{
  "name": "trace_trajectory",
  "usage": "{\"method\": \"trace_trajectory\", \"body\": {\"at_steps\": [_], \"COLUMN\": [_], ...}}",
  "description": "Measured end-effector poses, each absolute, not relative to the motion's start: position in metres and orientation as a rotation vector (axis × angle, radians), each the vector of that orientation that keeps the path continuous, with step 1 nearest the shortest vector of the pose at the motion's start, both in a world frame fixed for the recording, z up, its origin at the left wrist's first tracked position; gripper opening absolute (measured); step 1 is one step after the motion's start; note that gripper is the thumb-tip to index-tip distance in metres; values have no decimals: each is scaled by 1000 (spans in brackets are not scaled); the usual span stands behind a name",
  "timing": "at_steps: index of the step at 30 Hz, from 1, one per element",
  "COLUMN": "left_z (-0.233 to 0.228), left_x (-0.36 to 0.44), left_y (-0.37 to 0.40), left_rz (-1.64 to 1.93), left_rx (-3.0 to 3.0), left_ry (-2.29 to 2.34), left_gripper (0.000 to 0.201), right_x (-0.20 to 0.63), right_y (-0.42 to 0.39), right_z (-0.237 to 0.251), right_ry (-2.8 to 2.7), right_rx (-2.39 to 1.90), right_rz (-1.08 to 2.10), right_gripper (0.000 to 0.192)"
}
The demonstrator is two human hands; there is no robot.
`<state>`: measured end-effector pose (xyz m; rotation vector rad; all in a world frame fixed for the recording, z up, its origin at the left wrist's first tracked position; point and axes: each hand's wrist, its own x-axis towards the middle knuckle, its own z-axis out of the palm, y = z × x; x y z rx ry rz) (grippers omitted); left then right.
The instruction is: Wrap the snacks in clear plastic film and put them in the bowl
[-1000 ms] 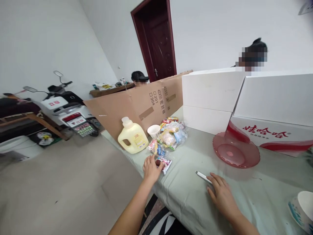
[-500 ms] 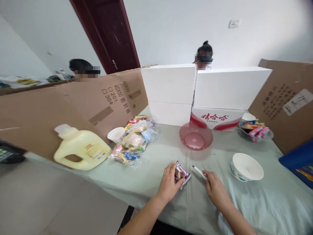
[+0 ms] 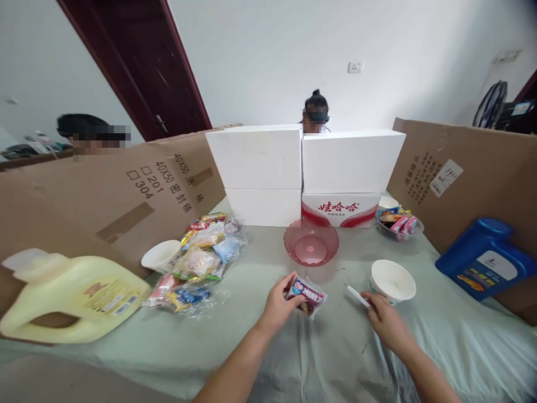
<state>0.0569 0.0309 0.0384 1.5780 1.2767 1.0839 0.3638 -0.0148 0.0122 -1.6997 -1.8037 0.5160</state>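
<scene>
Between the thumb and fingers of my left hand point(image 3: 282, 302) is a small dark purple snack packet point(image 3: 309, 295), its printed face tilted up toward me. My right hand point(image 3: 386, 320) is closed around one end of a slim white stick point(image 3: 356, 295) with a dark thin tip, which points left toward the packet without touching it. Its exact kind is too small to tell. A pink translucent plate point(image 3: 311, 242) lies just beyond the packet. Right behind my right hand stands a white paper bowl point(image 3: 393, 279).
At left are a heap of wrapped snacks point(image 3: 201, 252), another white bowl point(image 3: 161, 254) and a yellow jug point(image 3: 84, 296). White boxes point(image 3: 262, 168) and cardboard panels point(image 3: 104, 190) edge the table. Right: a clear bowl of snacks point(image 3: 398, 226) and a blue bottle point(image 3: 482, 263). Two people sit beyond.
The view has swung to the right. My left hand has turned the packet so its printed face lies more level. Both hands keep hold of their things.
</scene>
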Motion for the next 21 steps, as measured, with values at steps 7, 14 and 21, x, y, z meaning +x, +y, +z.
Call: {"method": "trace_trajectory", "body": {"at_steps": [7, 14, 21], "left_z": [11, 4, 2], "left_x": [62, 49, 52], "left_y": [-2, -17, -17], "left_rz": [999, 979, 1010], "left_rx": [2407, 2574, 2483], "left_ry": [1050, 1012, 1055], "left_gripper": [32, 23, 14], "right_x": [350, 292, 316], "right_y": [-26, -35, -42], "right_z": [24, 56, 52], "right_ry": [-1779, -1978, -2140], "right_rx": [-1710, -1537, -1702], "right_rz": [504, 636, 676], "right_gripper": [37, 30, 28]}}
